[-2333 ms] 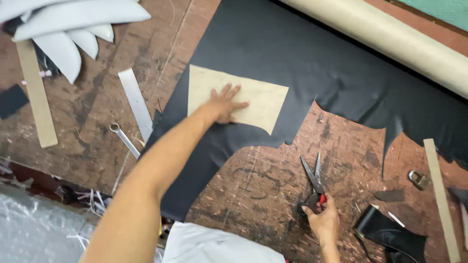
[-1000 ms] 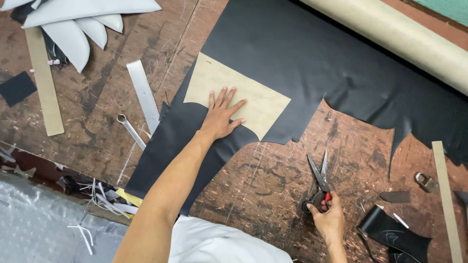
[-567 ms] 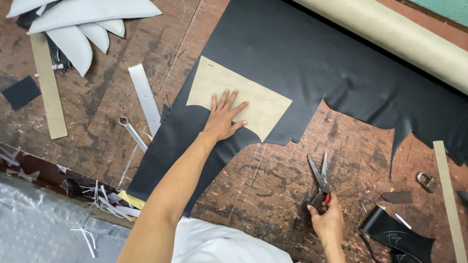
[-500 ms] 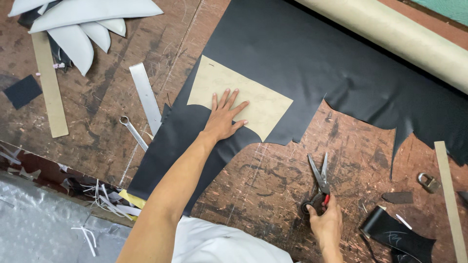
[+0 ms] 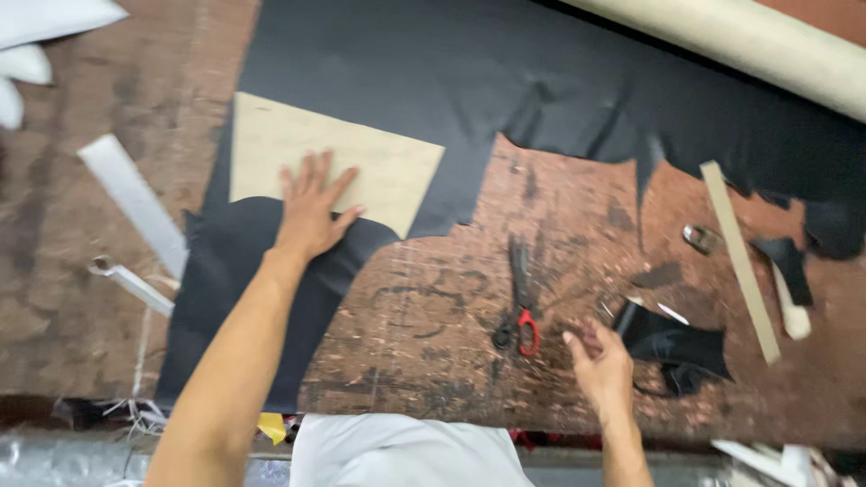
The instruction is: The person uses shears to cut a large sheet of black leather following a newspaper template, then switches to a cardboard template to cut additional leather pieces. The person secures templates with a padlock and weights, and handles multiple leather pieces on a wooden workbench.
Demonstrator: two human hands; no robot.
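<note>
My left hand (image 5: 311, 212) lies flat with fingers spread on the lower edge of a tan paper pattern (image 5: 361, 162), pressing it onto a large black leather sheet (image 5: 433, 81). Black scissors with red handles (image 5: 519, 307) lie by themselves on the worn brown table (image 5: 433, 307). My right hand (image 5: 600, 361) hovers just right of them, fingers loosely apart and holding nothing. It is close to a black leather scrap (image 5: 672, 347). The view is somewhat blurred.
A long cream roll (image 5: 740, 41) lies across the far right. A thin wooden strip (image 5: 740, 261), a small metal piece (image 5: 702, 238) and more black offcuts (image 5: 794, 266) lie at the right. A metal ruler (image 5: 135, 203) and white cut shapes (image 5: 36, 36) are at the left.
My right hand has let go of the scissors and moved right, toward the black scrap. My left hand stays flat on the pattern. The view has shifted rightward and closer.
</note>
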